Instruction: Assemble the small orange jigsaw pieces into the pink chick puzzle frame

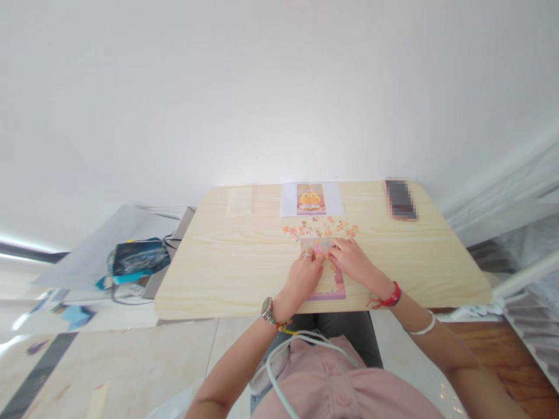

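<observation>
The left hand (308, 272) and right hand (349, 258) nearly meet over the puzzle (340, 285) on the desk (244, 256); whether they pinch anything, I cannot tell. Loose pieces (328, 233) lie just beyond, nearer the right.

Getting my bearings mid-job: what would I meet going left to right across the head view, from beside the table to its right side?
Dark blue bag-like item → pale flat sleeve → wristwatch → left hand → right hand → phone.
</observation>
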A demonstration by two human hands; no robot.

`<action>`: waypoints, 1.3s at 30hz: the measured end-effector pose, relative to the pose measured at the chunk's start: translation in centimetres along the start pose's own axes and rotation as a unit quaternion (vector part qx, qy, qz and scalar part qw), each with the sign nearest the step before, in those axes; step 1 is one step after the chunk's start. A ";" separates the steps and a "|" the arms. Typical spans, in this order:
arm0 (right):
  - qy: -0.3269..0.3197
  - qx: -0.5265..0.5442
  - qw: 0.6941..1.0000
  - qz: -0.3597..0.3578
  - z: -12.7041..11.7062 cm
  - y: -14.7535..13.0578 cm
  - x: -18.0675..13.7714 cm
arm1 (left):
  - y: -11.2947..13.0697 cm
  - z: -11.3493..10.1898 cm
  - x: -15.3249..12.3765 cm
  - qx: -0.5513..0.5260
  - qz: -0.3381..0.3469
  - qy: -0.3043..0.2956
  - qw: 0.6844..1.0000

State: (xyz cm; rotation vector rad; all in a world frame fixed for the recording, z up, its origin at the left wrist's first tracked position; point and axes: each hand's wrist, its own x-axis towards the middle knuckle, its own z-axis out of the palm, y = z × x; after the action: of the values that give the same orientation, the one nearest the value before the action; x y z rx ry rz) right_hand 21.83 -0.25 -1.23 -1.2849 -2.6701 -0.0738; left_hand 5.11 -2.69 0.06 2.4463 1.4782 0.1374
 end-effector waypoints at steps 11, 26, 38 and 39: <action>-0.015 -0.011 0.999 0.032 -0.1 -2.7 -1.7 | 0.5 1.0 0.5 0.028 0.035 0.044 0.998; 0.097 0.142 0.971 0.169 0.1 8.5 -2.6 | -4.5 -1.3 -1.4 -0.081 -0.042 0.161 0.983; 0.049 0.159 0.974 0.152 0.6 8.6 -1.3 | -6.4 -0.3 -3.0 -0.087 -0.076 0.165 0.980; 0.052 0.158 0.975 0.150 0.5 8.8 -1.1 | -6.5 -0.3 -3.0 -0.087 -0.077 0.166 0.979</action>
State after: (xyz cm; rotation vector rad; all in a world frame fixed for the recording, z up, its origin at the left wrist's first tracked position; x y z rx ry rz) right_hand 29.29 4.51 -2.24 -1.5064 -2.2548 0.3019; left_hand -1.91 -2.46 -1.32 2.2371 1.7020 0.6415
